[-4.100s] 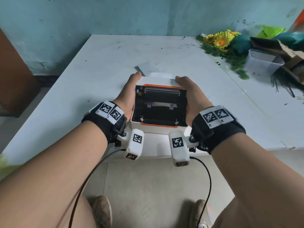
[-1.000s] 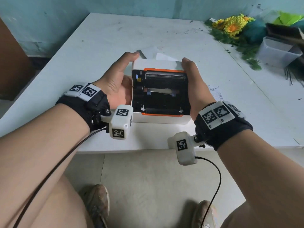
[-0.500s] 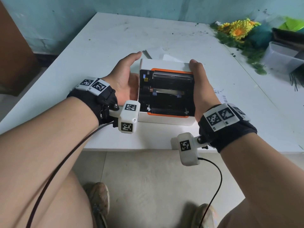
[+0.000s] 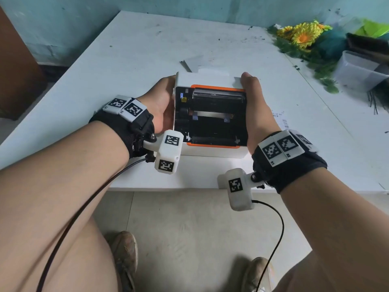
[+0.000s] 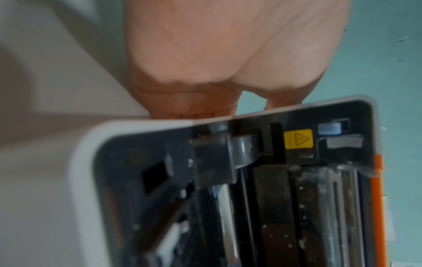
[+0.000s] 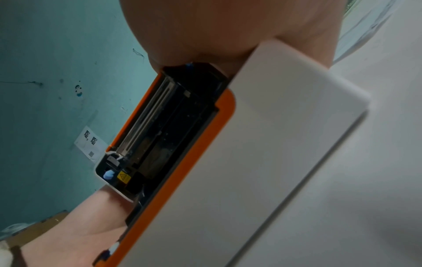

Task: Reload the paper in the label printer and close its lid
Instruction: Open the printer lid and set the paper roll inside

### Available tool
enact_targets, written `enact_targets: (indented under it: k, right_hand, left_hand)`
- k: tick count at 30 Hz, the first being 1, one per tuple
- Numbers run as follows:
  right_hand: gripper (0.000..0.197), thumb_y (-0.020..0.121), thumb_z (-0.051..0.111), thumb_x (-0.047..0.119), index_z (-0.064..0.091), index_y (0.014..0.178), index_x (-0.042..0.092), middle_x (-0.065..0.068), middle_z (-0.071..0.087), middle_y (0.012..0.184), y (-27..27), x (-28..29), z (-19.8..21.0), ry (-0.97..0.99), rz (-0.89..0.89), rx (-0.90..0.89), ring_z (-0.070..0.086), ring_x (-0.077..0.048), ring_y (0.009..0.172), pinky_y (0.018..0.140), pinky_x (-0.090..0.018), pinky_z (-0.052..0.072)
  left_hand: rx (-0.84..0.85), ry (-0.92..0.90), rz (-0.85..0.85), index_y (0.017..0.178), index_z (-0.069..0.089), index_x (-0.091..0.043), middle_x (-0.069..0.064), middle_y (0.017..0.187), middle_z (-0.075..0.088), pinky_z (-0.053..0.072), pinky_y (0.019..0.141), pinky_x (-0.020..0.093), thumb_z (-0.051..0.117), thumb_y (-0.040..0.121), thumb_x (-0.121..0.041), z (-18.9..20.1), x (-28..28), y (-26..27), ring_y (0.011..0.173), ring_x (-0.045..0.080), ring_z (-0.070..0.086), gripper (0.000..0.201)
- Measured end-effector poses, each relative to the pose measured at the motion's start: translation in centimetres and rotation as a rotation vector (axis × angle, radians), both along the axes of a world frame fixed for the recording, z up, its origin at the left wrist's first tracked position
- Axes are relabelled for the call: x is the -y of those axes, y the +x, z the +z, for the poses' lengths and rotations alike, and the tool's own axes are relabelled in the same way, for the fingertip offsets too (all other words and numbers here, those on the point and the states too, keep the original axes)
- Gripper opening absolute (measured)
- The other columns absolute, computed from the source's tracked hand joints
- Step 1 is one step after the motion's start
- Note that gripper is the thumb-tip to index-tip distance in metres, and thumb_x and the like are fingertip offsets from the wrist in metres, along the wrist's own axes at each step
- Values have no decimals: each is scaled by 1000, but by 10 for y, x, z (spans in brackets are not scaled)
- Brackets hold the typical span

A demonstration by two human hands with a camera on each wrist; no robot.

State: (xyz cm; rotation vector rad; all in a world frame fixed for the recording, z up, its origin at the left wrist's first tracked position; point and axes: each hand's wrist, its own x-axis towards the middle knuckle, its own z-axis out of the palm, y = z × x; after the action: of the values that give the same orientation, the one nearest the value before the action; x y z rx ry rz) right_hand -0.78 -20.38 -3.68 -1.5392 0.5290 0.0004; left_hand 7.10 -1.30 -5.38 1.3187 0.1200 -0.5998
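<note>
A white label printer with orange trim sits near the table's front edge, its black paper bay open and holding no roll. My left hand grips its left side, with the fingers hidden behind the casing. My right hand grips the right side, the thumb lying up to the back corner. In the left wrist view my left hand curls behind the printer. In the right wrist view my right hand clasps the printer at its far end. Loose white paper lies just behind it.
A printed label sheet lies on the table right of my right hand. Artificial flowers and a clear plastic box crowd the back right. A brown panel stands at the left. The table edge runs under my wrists.
My left hand has drawn in against the printer's left side; its thumb no longer stretches past the back corner. The right hand keeps its hold. The bay stays open.
</note>
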Motion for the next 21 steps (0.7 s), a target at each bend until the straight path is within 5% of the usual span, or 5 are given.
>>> enact_targets:
  k: [10, 15, 19, 21]
  right_hand:
    - [69, 73, 56, 86, 80, 85, 23, -16, 84, 108, 2, -1, -5, -29, -22, 31, 82, -39, 100, 102, -59, 60]
    - [74, 68, 55, 88, 83, 89, 24, -12, 86, 102, 3, 1, -5, -35, -14, 16, 83, -36, 97, 102, -57, 60]
    - [74, 70, 56, 87, 83, 98, 24, -10, 86, 102, 3, 2, -4, -21, -7, 13, 83, -35, 95, 101, -56, 61]
    - [73, 71, 55, 87, 83, 97, 25, -10, 86, 103, 3, 3, -4, -26, -5, 15, 83, -34, 95, 101, -55, 61]
  left_hand:
    - [30, -2, 43, 115, 76, -14, 11, 104, 79, 60, 84, 41, 48, 101, -50, -2, 0, -2, 86, 31, 75, 48]
    - [-22, 58, 68, 143, 65, -11, 18, 132, 70, 59, 91, 45, 38, 107, -52, -9, -4, 3, 106, 33, 70, 60]
    - [-30, 53, 144, 122, 66, -12, 14, 112, 67, 61, 65, 36, 24, 112, -53, -17, 0, 8, 91, 28, 68, 59]
    - [-17, 54, 160, 134, 60, -11, 14, 119, 62, 57, 74, 37, 19, 114, -49, -21, 1, 10, 90, 25, 64, 59]
